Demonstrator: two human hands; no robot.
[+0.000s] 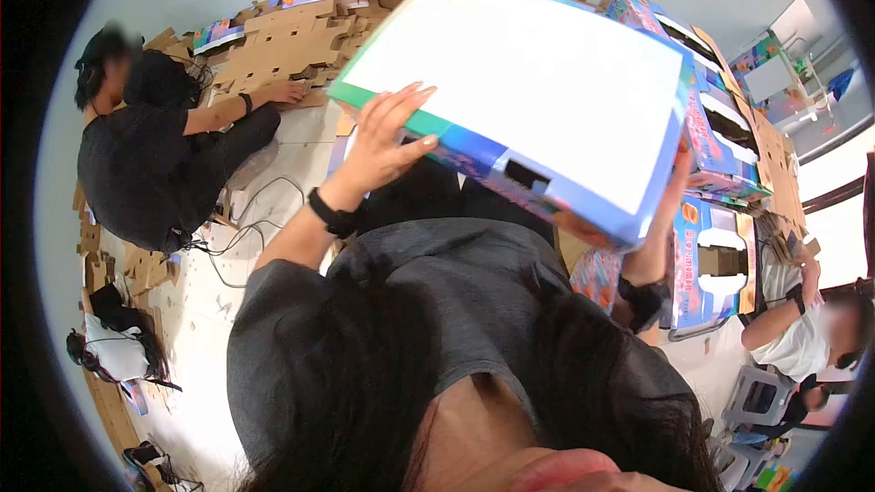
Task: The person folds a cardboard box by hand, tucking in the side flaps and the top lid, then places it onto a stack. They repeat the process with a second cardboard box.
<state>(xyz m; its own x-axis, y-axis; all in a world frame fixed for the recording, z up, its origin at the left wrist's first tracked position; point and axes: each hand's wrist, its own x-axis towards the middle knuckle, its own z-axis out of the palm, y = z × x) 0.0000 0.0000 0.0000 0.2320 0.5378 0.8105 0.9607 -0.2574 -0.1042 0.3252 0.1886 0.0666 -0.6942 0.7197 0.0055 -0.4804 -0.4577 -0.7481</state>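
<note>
The box's [538, 96] underside was hidden, its white top washed out. It was held up between both hands: the left hand [387, 137] clasped the near-left edge, fingers over the top; the right hand [670, 205], at the right end, was partly covered, its grip impossible to tell.

White-faced carton [538, 82] held tilted: green edge [349, 91] gripped by left hand [390, 134], opposite end by partly hidden right hand [668, 205]. Printed boxes [690, 251] lined up at right; flat cardboard [283, 44] spread at upper left.
</note>
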